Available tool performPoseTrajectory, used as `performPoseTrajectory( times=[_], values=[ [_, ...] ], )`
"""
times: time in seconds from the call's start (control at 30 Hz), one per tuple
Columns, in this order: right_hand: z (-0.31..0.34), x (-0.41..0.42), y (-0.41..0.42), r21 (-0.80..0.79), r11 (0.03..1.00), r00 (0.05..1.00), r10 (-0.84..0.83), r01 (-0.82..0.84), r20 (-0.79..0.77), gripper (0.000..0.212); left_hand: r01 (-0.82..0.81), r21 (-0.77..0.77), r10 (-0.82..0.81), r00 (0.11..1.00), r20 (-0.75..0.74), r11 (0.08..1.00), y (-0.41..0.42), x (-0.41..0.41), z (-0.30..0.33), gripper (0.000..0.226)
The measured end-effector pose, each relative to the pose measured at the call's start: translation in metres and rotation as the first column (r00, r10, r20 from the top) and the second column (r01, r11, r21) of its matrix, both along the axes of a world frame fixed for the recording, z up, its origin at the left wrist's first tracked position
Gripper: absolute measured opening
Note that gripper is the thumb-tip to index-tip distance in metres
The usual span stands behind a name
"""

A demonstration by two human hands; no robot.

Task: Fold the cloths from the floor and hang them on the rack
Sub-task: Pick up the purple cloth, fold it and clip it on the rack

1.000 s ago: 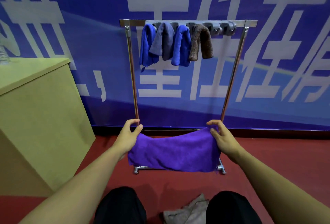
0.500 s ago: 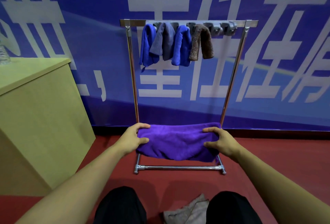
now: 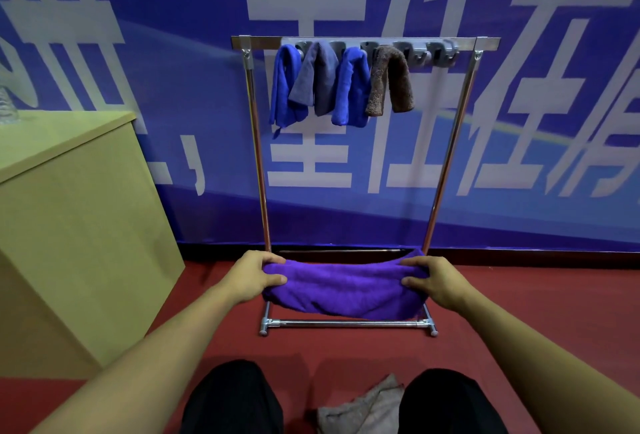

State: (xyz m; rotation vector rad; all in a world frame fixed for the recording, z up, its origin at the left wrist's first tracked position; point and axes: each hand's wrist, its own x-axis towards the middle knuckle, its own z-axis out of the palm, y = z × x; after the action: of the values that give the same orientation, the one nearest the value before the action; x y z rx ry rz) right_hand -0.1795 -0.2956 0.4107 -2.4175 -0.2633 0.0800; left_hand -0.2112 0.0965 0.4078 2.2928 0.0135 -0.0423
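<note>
A purple cloth (image 3: 343,290) is stretched between my hands in front of the rack, folded over lengthwise and sagging in the middle. My left hand (image 3: 254,274) grips its left end and my right hand (image 3: 434,279) grips its right end. The metal rack (image 3: 258,156) stands against the wall. From its top bar hang a blue cloth (image 3: 285,87), a grey cloth (image 3: 320,78), a second blue cloth (image 3: 351,87) and a brown cloth (image 3: 391,82). A grey cloth (image 3: 363,409) lies crumpled on the red floor between my knees.
A yellow-green cabinet (image 3: 76,225) stands at the left, close to the rack's left post. Grey hooks (image 3: 429,52) at the right of the top bar hold nothing. A blue banner wall (image 3: 519,122) closes off the back. My knees (image 3: 235,399) fill the bottom.
The purple cloth went from hanging down as a wide sheet to being folded over into a narrower band. My hands turned palm-down over its ends and stayed at about the same place.
</note>
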Motion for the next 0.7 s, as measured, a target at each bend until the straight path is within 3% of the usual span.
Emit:
performPoseTrajectory(
  times=[0.13,0.33,0.47,0.57,0.7],
  values=[
    [-0.002,0.002,0.001,-0.053,0.998,1.0,0.018,-0.017,0.021,0.033,-0.073,0.117,0.067,0.996,0.061,0.99,-0.001,0.0,0.003,0.042],
    [-0.005,0.003,-0.001,-0.057,0.998,0.999,0.043,-0.042,0.024,0.008,-0.09,0.115,0.082,0.994,0.076,0.989,0.002,-0.001,0.007,0.018],
    [-0.003,0.0,-0.004,-0.054,0.994,0.994,0.1,-0.098,0.044,0.014,-0.036,0.07,0.031,0.997,0.065,0.997,0.008,-0.002,0.009,0.008],
    [-0.006,-0.001,-0.004,-0.086,0.995,0.992,0.058,-0.048,0.116,0.015,-0.015,0.009,0.013,0.99,0.138,1.0,0.005,-0.003,0.014,0.006],
    [0.003,-0.01,0.007,0.032,0.993,0.978,0.108,-0.116,0.178,0.024,-0.045,-0.078,0.059,0.981,0.185,0.996,-0.001,-0.003,0.017,0.005]
  ],
)
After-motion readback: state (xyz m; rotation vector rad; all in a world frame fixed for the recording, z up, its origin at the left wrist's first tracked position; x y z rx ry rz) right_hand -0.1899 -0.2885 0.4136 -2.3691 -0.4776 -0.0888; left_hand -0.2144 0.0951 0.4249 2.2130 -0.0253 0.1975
